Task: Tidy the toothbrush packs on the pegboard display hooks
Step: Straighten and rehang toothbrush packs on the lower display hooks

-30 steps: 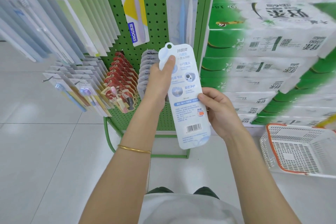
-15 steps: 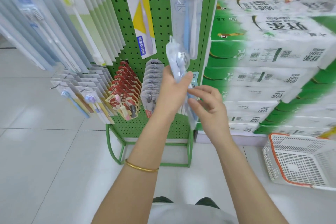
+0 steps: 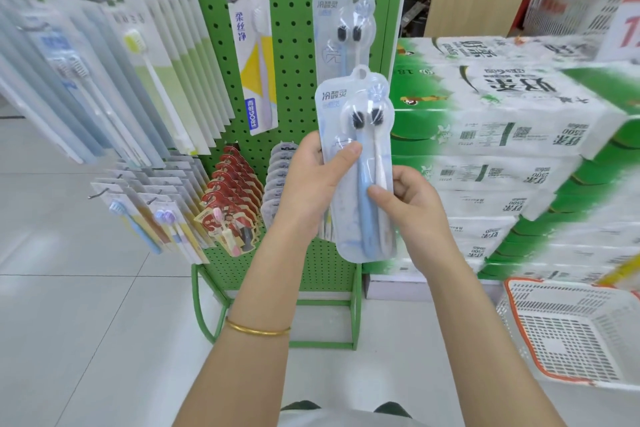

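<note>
Clear blister plastic on card: the toothbrush pack (image 3: 372,149) is judged light, bendable and slick, best gripped at its side edges. Head view: it is upright, just before the green pegboard (image 3: 298,45), below a matching hung pack (image 3: 341,31). The left hand (image 3: 308,184) clamps its left edge, thumb on front; the right hand (image 3: 412,211) pinches its right edge.

Glinting on the clear glossy plastic blister of the toothbrush pack (image 3: 370,149). Showing matt green painted perforated metal on the pegboard (image 3: 298,45). Reflecting softly off smooth glossy floor tiles (image 3: 86,288). Gleaming on the gold-coloured metal bangle (image 3: 256,329). Shining on the tissue bales' (image 3: 519,135) plastic film. Looking matt on the white plastic lattice basket (image 3: 571,333).
</note>
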`<state>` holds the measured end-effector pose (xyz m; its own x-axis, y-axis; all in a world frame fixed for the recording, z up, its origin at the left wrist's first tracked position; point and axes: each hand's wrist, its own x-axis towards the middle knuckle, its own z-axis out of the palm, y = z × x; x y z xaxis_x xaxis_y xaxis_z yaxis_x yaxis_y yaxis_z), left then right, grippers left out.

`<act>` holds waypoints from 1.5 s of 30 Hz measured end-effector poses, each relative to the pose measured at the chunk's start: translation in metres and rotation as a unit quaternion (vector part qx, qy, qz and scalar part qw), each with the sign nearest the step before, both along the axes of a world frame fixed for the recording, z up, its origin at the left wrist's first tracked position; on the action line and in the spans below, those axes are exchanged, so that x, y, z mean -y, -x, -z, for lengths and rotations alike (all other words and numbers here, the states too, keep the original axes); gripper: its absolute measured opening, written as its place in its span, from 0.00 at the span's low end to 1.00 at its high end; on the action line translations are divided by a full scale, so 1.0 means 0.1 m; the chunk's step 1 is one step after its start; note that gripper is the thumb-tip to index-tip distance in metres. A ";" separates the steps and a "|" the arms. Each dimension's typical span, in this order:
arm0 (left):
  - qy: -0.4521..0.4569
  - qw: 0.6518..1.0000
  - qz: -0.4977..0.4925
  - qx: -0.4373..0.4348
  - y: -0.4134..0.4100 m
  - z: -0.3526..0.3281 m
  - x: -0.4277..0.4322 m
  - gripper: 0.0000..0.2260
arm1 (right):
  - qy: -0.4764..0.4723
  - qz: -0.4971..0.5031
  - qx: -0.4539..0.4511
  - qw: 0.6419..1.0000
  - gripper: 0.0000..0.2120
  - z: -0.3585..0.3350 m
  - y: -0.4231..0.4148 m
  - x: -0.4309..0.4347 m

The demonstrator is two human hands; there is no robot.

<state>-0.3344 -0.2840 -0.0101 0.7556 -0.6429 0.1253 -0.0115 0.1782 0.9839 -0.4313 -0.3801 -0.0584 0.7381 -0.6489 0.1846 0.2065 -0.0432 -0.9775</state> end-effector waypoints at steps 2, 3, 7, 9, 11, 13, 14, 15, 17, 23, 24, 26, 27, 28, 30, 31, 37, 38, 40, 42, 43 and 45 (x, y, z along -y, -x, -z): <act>0.008 1.000 0.005 0.013 -0.02 -0.07 0.00 0.15 | 0.004 -0.007 0.006 1.000 0.06 -0.07 -0.04 0.03; 0.013 1.000 0.006 0.019 -0.02 -0.11 -0.01 0.18 | 0.008 -0.009 0.009 1.000 0.06 -0.11 -0.06 0.04; 0.020 1.000 -0.001 0.024 -0.07 -0.23 -0.03 0.27 | 0.018 -0.016 0.036 0.999 0.06 -0.28 -0.19 0.08; 0.006 1.000 -0.005 0.017 -0.11 -0.24 -0.04 0.32 | 0.027 -0.016 0.042 0.999 0.05 -0.36 -0.25 0.11; -0.002 1.000 -0.014 -0.003 -0.14 -0.25 -0.07 0.30 | 0.038 -0.017 0.041 0.998 0.05 -0.41 -0.31 0.13; 0.007 1.000 -0.021 -0.015 -0.17 -0.26 -0.07 0.23 | 0.042 -0.016 0.040 0.998 0.05 -0.45 -0.37 0.14; 0.008 1.000 -0.024 -0.018 -0.19 -0.26 -0.06 0.21 | 0.040 -0.015 0.040 0.998 0.06 -0.45 -0.39 0.15; 0.008 0.999 -0.026 -0.020 -0.20 -0.26 -0.05 0.20 | 0.034 -0.014 0.039 0.999 0.06 -0.46 -0.42 0.15; 0.001 0.999 -0.034 -0.021 -0.23 -0.25 -0.04 0.20 | 0.025 -0.014 0.035 0.999 0.06 -0.46 -0.45 0.17; 0.000 0.998 -0.056 0.006 -0.28 -0.24 -0.02 0.18 | 0.019 0.002 0.011 1.000 0.10 -0.43 -0.58 0.25; 0.002 0.998 -0.061 0.005 -0.28 -0.25 -0.01 0.16 | 0.023 0.010 0.005 1.000 0.11 -0.42 -0.61 0.28; -0.002 0.997 -0.079 -0.002 -0.29 -0.26 0.00 0.14 | 0.034 0.026 -0.005 0.999 0.10 -0.42 -0.70 0.33; -0.009 0.996 -0.091 -0.005 -0.30 -0.26 0.00 0.14 | 0.039 0.033 -0.010 0.999 0.09 -0.42 -0.74 0.35; -0.019 0.995 -0.101 -0.005 -0.31 -0.25 0.01 0.16 | 0.044 0.040 -0.014 0.998 0.07 -0.43 -0.78 0.38; -0.033 0.993 -0.112 -0.003 -0.33 -0.25 0.01 0.18 | 0.053 0.053 -0.018 0.997 0.04 -0.43 -0.86 0.42; -0.033 0.993 -0.113 -0.003 -0.35 -0.25 0.01 0.18 | 0.053 0.058 -0.019 0.997 0.04 -0.44 -0.90 0.43; -0.038 0.993 -0.107 -0.005 -0.38 -0.25 0.00 0.16 | 0.067 0.082 -0.032 0.994 0.08 -0.46 -1.04 0.51; -0.037 0.994 -0.106 -0.004 -0.38 -0.25 0.00 0.15 | 0.067 0.093 -0.034 0.993 0.10 -0.45 -1.06 0.52; -0.037 0.994 -0.106 0.001 -0.38 -0.24 -0.01 0.14 | 0.072 0.121 -0.042 0.989 0.14 -0.44 -1.08 0.55; -0.035 0.994 -0.105 0.003 -0.39 -0.24 -0.02 0.13 | 0.088 0.145 -0.057 0.984 0.20 -0.42 -1.08 0.58; -0.033 0.994 -0.105 0.002 -0.39 -0.24 -0.02 0.12 | 0.099 0.151 -0.063 0.981 0.24 -0.41 -1.08 0.59; -0.030 0.994 -0.103 0.001 -0.40 -0.24 -0.02 0.10 | 0.113 0.144 -0.074 0.980 0.34 -0.42 -1.09 0.62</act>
